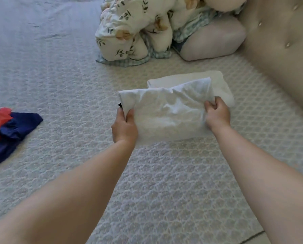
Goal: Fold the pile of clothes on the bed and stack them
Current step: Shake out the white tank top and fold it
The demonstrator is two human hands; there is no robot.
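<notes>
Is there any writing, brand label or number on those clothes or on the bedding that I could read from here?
None: no readable text anywhere. The white garment held by the left hand and right hand shows a small dark spot at its left edge, too small to tell if it is a label. The navy and red garment shows no print.

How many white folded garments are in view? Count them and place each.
2. One white garment is held by the left hand and right hand; another folded white garment lies behind it on the bed. More may be hidden underneath.
</notes>
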